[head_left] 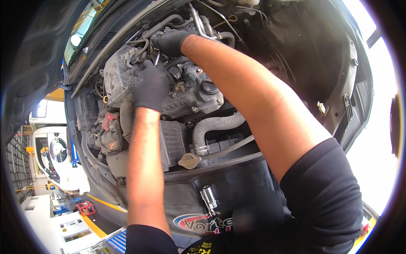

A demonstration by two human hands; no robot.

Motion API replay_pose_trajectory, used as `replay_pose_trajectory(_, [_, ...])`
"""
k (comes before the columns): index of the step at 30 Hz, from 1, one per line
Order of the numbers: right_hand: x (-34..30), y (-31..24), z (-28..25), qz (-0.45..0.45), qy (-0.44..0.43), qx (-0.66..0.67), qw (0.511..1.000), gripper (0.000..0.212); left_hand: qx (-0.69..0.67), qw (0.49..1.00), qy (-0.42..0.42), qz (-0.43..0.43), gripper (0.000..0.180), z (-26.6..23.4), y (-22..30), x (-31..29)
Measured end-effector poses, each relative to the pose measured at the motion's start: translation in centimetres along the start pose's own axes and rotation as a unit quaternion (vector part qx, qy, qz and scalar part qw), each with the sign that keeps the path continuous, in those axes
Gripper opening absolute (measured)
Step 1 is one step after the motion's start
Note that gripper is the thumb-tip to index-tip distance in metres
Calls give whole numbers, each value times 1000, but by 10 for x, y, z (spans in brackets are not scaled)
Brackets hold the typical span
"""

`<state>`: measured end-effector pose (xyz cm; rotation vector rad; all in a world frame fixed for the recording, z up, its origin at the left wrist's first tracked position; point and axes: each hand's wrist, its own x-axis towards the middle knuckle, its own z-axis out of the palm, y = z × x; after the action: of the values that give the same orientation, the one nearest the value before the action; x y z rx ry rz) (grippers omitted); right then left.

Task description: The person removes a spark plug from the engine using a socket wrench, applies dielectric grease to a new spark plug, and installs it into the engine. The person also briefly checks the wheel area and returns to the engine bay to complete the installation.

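Observation:
Both hands wear black gloves and reach into an engine bay. My left hand is closed above the engine, between the dark plastic engine part and the oil filler cap. A slim shiny metal tool handle sticks up from its fingers; the tool's other end is hidden. Farther back, my right hand reaches down among hoses beside that handle. Its fingertips are hidden, so I cannot see what they touch.
A socket with an extension lies on the black fender cover at the front edge. Nearer than the engine are the radiator cap, a thick coolant hose and the battery. The raised hood stands at left, a white vehicle beyond.

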<state>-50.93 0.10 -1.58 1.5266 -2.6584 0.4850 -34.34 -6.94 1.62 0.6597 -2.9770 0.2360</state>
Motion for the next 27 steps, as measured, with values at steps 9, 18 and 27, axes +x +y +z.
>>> replay_pose_trajectory(9, [7, 5, 3, -63, 11, -111, 992, 38, -8, 999, -17, -35, 62, -7, 38, -10])
replay_pose_trajectory(18, [-13, -34, 8, -114, 44, 8, 992, 37, -335, 941, -49, 13, 74, -23, -12, -40])
replay_pose_trajectory(27, [22, -81, 24, 82, -111, -116, 984, 39, -345, 899, 179, 202, 51, -29, -59, -174])
